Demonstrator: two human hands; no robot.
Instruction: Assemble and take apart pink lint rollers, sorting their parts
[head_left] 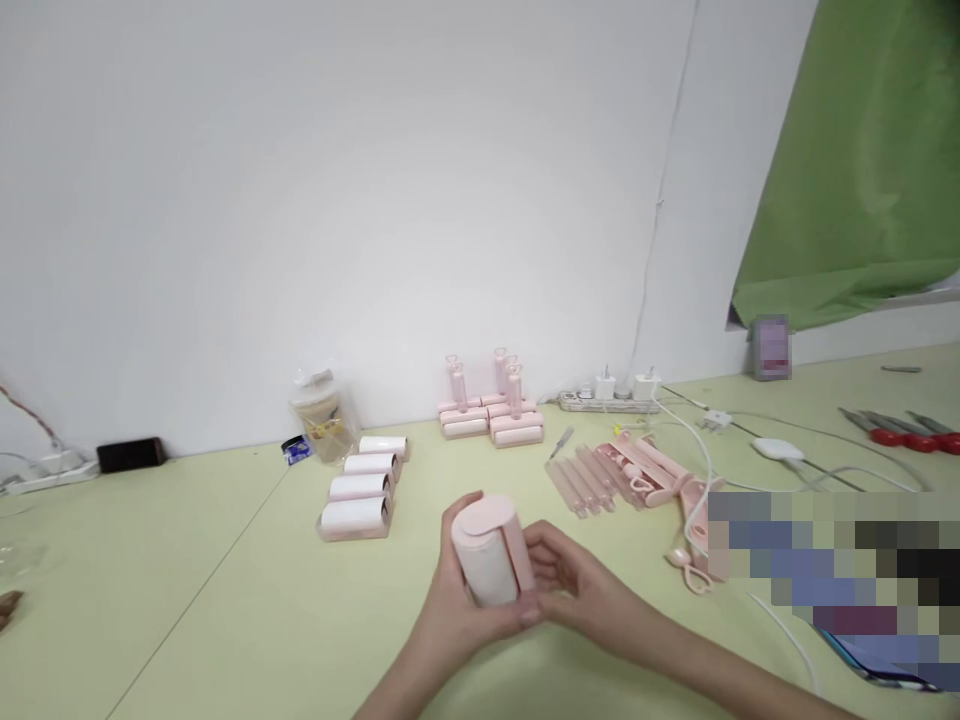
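Observation:
Above the near middle of the table I hold a lint roller head (489, 572), a thick white roll in a pink plastic case, tilted with its pink end cap upward. My left hand (463, 612) wraps round its left side and underside, the thumb across the front. At the right edge of the case, my right hand (576, 582) has its fingers curled and its thumb tip at the lower corner; the exact contact is partly hidden. Left of my hands, several white lint rolls in pink cases (351, 516) lie in a row.
Several pink rollers with upright handles (516, 425) stand by the wall. To the right are clear pink tubes (586, 480), pink plastic parts (649, 465), a power strip (600, 403), cables and red-handled tools (911, 438). A plastic-wrapped cup (322, 415) and black phone (130, 455) sit left.

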